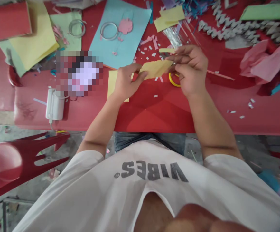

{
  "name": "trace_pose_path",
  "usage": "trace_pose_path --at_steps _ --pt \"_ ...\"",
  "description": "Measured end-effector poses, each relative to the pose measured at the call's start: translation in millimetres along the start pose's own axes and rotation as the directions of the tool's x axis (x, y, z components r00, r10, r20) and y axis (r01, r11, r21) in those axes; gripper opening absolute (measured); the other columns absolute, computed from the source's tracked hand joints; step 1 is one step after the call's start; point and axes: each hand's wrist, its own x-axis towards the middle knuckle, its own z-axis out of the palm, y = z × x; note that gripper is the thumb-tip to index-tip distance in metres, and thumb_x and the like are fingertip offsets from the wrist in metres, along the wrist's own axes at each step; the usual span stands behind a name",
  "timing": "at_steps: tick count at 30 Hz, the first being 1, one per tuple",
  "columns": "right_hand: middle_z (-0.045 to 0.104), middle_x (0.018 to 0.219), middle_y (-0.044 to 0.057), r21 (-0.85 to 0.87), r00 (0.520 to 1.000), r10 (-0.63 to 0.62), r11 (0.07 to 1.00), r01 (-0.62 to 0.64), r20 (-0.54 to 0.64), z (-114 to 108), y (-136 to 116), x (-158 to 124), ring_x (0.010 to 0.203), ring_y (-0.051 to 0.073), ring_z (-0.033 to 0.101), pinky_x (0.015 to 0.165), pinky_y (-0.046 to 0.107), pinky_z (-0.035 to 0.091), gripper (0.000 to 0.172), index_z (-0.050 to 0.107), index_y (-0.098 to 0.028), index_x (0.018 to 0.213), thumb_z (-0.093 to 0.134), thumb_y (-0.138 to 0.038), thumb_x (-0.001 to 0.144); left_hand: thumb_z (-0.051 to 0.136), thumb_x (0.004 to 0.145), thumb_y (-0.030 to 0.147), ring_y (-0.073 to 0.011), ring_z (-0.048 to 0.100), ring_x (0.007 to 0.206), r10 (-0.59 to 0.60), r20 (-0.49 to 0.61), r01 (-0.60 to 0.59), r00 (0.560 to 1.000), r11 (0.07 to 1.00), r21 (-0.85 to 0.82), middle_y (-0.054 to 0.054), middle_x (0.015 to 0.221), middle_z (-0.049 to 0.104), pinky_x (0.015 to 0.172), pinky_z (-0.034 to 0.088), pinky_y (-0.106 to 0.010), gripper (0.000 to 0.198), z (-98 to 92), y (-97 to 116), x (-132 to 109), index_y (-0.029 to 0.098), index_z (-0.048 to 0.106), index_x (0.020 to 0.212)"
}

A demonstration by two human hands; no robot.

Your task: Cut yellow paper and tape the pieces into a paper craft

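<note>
A small yellow paper piece [155,68] is held above the red table [159,112] between both hands. My left hand [125,82] pinches its left end with closed fingers. My right hand [190,69] is closed round its right end, and something dark, maybe scissors, shows at its fingers near the paper's top edge. A yellow sheet [112,83] lies flat under my left hand. A yellow tape ring [173,80] lies partly hidden beneath my right hand.
A light blue sheet [123,29] with a clear ring and a pink flower cutout lies behind the hands. Yellow and green sheets [36,35] sit far left, pink paper [265,61] far right, a white charger [54,104] at left, a red chair [21,161] below.
</note>
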Motion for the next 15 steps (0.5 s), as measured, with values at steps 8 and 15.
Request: trace_pose_path --at_steps 8,15 --pt "0.070 0.136 0.005 -0.362 0.975 -0.223 0.909 0.204 -0.012 2 -44 -26 0.125 0.038 0.068 0.096 0.062 0.062 0.053 0.063 -0.041 0.131 0.063 -0.083 0.099 0.068 0.098 0.071 -0.0266 0.066 0.091 -0.004 -0.049 0.001 0.999 0.998 -0.063 -0.002 0.074 0.043 0.094 0.061 -0.048 0.057 12.4 14 -8 0.026 0.053 0.067" --pt "0.075 0.108 0.004 -0.268 0.987 -0.161 0.950 0.160 0.017 15 -23 -28 0.093 0.031 0.075 0.085 0.051 0.065 0.059 0.054 -0.040 0.138 0.072 -0.079 0.097 0.064 0.100 0.077 -0.0214 0.065 0.083 0.045 -0.007 -0.046 0.999 0.992 -0.119 -0.002 0.080 0.056 0.082 0.058 -0.043 0.056 22.7 23 -14 0.024 0.063 0.080"
